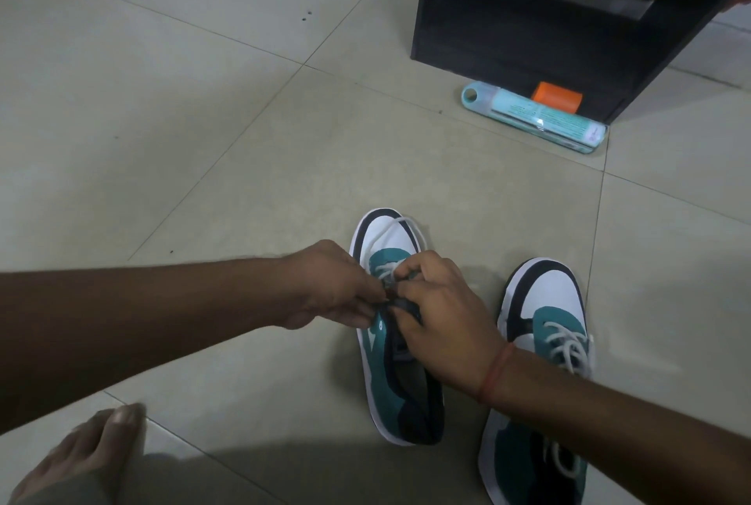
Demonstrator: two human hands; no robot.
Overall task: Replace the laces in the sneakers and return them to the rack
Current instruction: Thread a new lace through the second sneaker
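Two teal, white and black sneakers stand side by side on the tiled floor, toes pointing away from me. Over the left sneaker (390,374) both hands work at its eyelets. My left hand (329,285) pinches the white lace (390,230) at the tongue, and a loop of that lace lies across the white toe. My right hand (443,313) pinches the lace from the other side, with a red thread around its wrist. The right sneaker (540,325) is laced in white, and my right forearm crosses over its middle.
A dark cabinet (528,16) stands at the back right. Against its base lie a pale teal tube-shaped pack (532,116) and an orange block (556,96). My bare foot (81,456) rests at the bottom left. Pale floor tiles (183,118) stretch to the left.
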